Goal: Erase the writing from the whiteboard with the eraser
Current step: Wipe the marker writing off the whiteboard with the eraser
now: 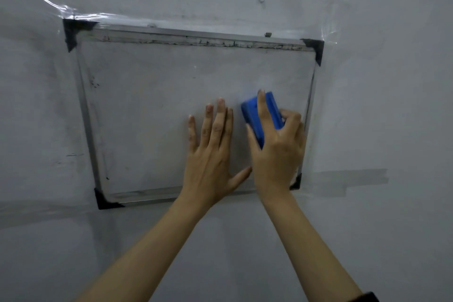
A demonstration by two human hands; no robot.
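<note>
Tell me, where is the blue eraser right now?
The eraser is in the right hand, pressed against the right part of the whiteboard, just right of the flat left hand.

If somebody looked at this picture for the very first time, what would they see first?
Probably the bright blue eraser, the only strong colour here, gripped by the right hand against the right part of the whiteboard. Next, the left hand pressed flat on the board just beside it. Then the black corner pieces of the board's frame, with shiny clear tape on the grey wall above.
</note>
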